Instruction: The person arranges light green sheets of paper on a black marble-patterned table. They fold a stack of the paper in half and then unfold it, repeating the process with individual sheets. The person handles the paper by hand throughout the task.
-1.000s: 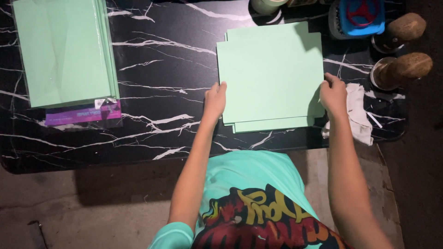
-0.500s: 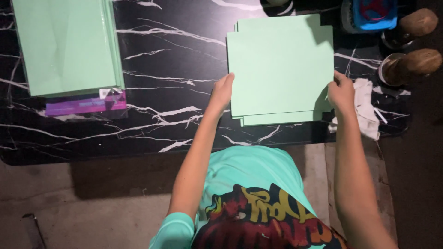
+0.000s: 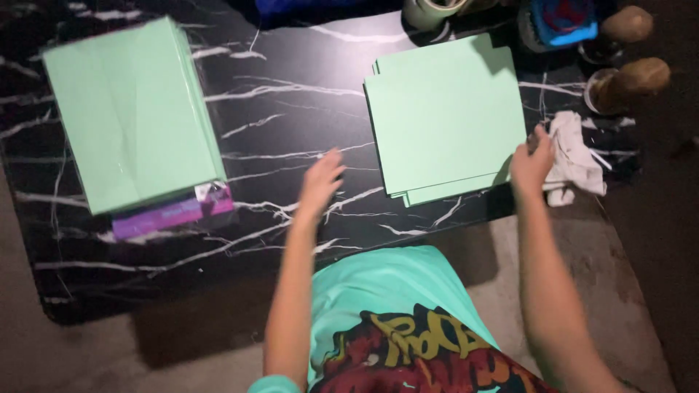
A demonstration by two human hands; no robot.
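**Hands at the green sheets**

A small pile of mint-green sheets [image 3: 444,116] lies flat on the black marbled table [image 3: 291,109], towards its right side. The right hand [image 3: 530,161] rests at the pile's lower right corner, fingers curled loosely against the edge. The left hand [image 3: 320,182] hovers blurred over bare table, left of the pile, fingers spread and holding nothing. A thicker green stack [image 3: 131,113] sits well apart at the left, a white cloth [image 3: 575,156] just beside the right hand.
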